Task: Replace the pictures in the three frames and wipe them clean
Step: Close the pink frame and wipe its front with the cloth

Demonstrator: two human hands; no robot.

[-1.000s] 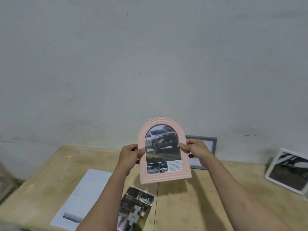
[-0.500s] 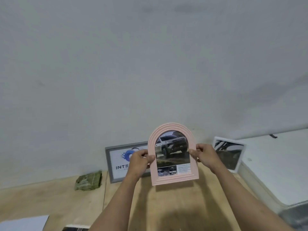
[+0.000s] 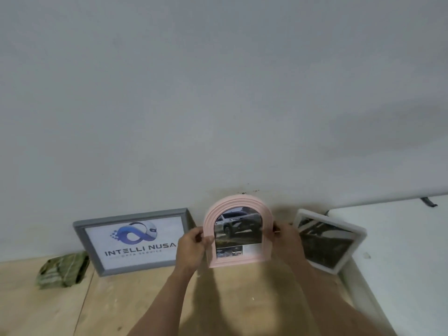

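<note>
A pink arched frame [image 3: 238,202] with a car picture stands upright at the back of the wooden table [image 3: 121,306], near the wall. My left hand [image 3: 191,248] grips its left edge and my right hand [image 3: 288,241] grips its right edge. A grey rectangular frame [image 3: 132,241] with a blue logo print leans on the wall to the left. A white frame [image 3: 327,241] with a dark picture leans tilted to the right.
A folded green cloth [image 3: 63,271] lies on the table left of the grey frame. A white surface [image 3: 400,263] adjoins the table on the right. The plain wall [image 3: 218,105] rises directly behind the frames.
Both hands carried the pink frame forward and down to the spot between the grey and white frames by the wall. The view shifted right; the papers on the table left the frame.
</note>
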